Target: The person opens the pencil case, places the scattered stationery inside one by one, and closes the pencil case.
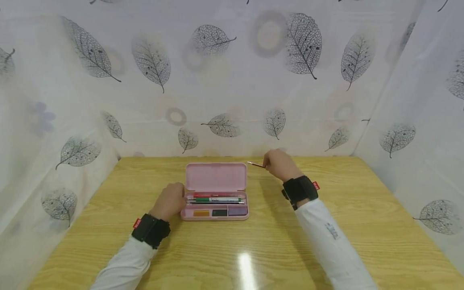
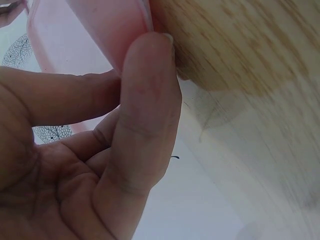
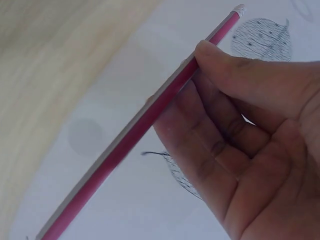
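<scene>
An open pink pencil case (image 1: 216, 177) lies on the table, its lid tilted back. My left hand (image 1: 168, 202) holds the case's left end; in the left wrist view thumb and finger pinch its pink wall (image 2: 107, 25). Inside the case are a red pen or pencil (image 1: 204, 195), a green-and-white marker (image 1: 217, 199) and a dark pencil (image 1: 214, 203). The front compartments hold an orange block (image 1: 201, 213), a dark green block (image 1: 219, 212) and a purple block (image 1: 237, 211). Right of the lid, my right hand (image 1: 282, 165) pinches a red-and-grey striped pencil (image 3: 130, 135) with a whitish end, above the table.
The wooden table (image 1: 344, 225) reaches back to a pale curtain (image 1: 235, 88) printed with leaves, which also hangs along both sides. Black bands circle both wrists, over white sleeves (image 1: 326, 233). A bright glare streak (image 1: 247, 270) marks the table's front.
</scene>
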`<state>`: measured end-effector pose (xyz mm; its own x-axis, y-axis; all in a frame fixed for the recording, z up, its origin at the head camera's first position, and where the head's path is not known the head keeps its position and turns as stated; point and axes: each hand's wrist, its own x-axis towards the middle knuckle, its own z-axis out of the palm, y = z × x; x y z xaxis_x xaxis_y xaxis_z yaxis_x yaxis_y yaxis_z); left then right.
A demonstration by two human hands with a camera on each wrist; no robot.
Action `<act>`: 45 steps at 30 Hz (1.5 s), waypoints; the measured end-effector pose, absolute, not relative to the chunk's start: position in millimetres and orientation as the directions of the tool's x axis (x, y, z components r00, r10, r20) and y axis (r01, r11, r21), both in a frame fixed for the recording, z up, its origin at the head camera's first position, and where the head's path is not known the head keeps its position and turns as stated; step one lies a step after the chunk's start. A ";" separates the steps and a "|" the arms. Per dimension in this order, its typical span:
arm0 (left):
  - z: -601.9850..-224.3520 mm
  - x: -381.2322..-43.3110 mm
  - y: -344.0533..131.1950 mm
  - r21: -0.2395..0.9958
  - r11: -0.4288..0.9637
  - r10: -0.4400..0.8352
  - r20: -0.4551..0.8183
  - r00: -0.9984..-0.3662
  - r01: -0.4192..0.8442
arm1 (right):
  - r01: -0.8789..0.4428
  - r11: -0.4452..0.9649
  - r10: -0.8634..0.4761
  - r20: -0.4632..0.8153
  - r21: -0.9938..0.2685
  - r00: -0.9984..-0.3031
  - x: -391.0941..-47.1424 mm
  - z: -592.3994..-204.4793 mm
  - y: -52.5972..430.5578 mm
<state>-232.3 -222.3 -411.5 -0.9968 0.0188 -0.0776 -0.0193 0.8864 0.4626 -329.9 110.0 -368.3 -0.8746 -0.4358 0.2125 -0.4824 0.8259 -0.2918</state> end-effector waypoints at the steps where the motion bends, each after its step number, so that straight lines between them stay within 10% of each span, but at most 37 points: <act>1: -411.5 -232.3 -222.3 0.462 0.887 0.017 -0.080 -0.997 -0.022 | -0.483 0.826 -0.431 0.227 -0.291 -0.873 -328.0 -364.0 110.1; 24: -414.3 -235.0 -223.6 0.453 0.891 0.020 -0.072 -0.997 -0.015 | -0.615 0.752 -0.541 0.311 -0.238 -0.782 -273.2 -305.5 40.7; 45: -413.4 -233.5 -225.1 0.475 0.880 0.040 -0.052 -0.998 0.010 | -0.710 0.659 -0.694 0.161 -0.250 -0.701 -262.9 -339.6 -27.0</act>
